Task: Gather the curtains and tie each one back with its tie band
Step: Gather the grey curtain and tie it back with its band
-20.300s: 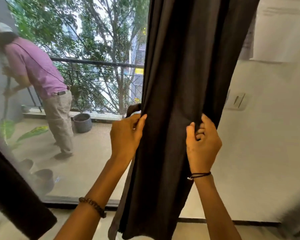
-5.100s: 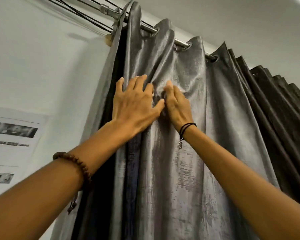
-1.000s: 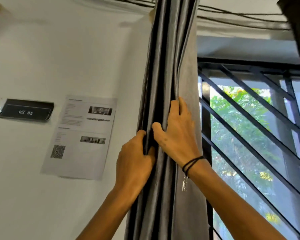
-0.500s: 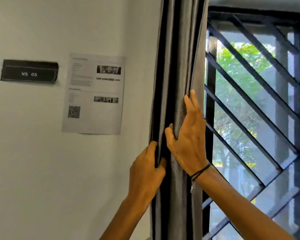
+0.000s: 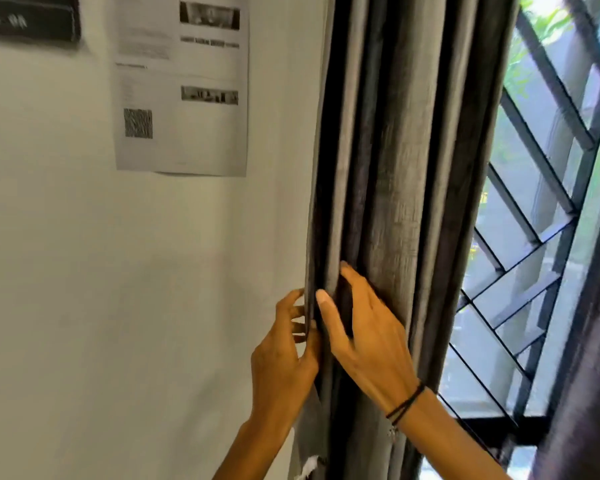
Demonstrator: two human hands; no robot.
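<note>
Head-worn view, close, level, facing curtain (image 5: 402,161)

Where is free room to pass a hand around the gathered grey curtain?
Left: the bare wall below the printed sheet, beside the grey curtain, is free. Right: nothing stands before the window grille beside the curtain's right edge; the depth behind cannot be told. Crowded: the curtain's left edge, where the left hand and right hand meet.
</note>
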